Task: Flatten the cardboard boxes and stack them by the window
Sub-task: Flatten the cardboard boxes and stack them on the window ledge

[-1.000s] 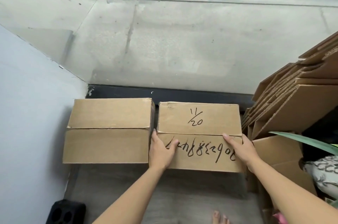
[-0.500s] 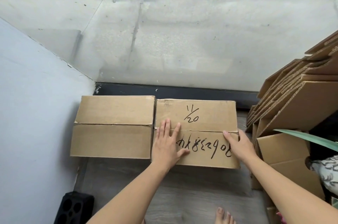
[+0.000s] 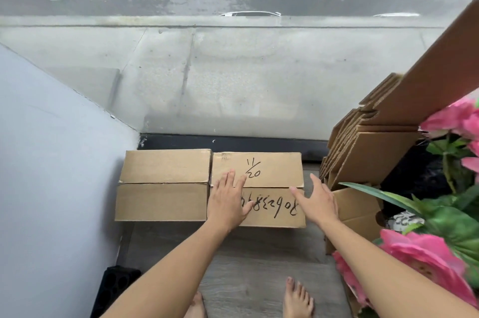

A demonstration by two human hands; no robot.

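Two closed cardboard boxes sit side by side on the floor against the window [image 3: 233, 71]. The marked box [image 3: 269, 170], with black handwriting on its top flaps, lies under my left hand [image 3: 228, 198], which rests flat on it, fingers spread, gripping nothing. The plain box [image 3: 163, 182] is just beyond that hand's outer edge, touching the marked one. My right hand [image 3: 317, 201] is open at the marked box's far corner, thumb near the flap seam; I cannot tell whether it touches the cardboard.

Procedure, as I judge it: work fingertips into the centre seam, lift both flaps, then turn the box to free the bottom before pressing the walls flat. Keep pressure on creases, not panels, to avoid tearing.

Past my right hand, the flattened cardboard stack [image 3: 368, 151] leans by the glass; the collapsed box belongs there. Pink flowers [image 3: 425, 258] crowd my right forearm, so lift clear of them.
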